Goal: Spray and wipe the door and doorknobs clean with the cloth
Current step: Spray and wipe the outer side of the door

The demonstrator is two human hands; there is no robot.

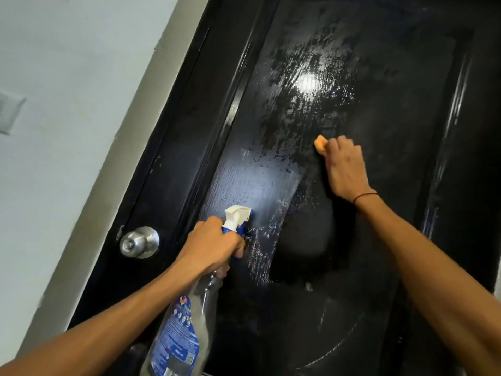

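Off to the left, a pale grey-white painted wall (54, 63) with a white switch plate (9, 112) at the frame's edge, and a lighter strip of trim (113, 164) running down beside the dark door frame (173, 109). Nothing between the hands and the panel. Front and centre, a glossy black wood-grain panelled door (393, 90), streaked with wet smears and beaded spray across the upper middle, a bright light glare bouncing off the sheen. Low on the left stile, a round brushed-silver metal doorknob (140, 242), keyhole facing out, untouched. Left hand (214, 245) wrapped tight round the neck of a clear plastic spray bottle with a blue label and white-and-blue trigger head (179, 332), nozzle aimed at the door, finger over the trigger. Right hand (344, 169) fisted round a small orange cloth (320, 144), only a corner peeking out at the knuckles, pressed against the centre panel just below the wet patch. Thin dark cord bracelet (364, 196) on that wrist. Tally: one door, one knob in sight, one bottle, one cloth, two bare hands.
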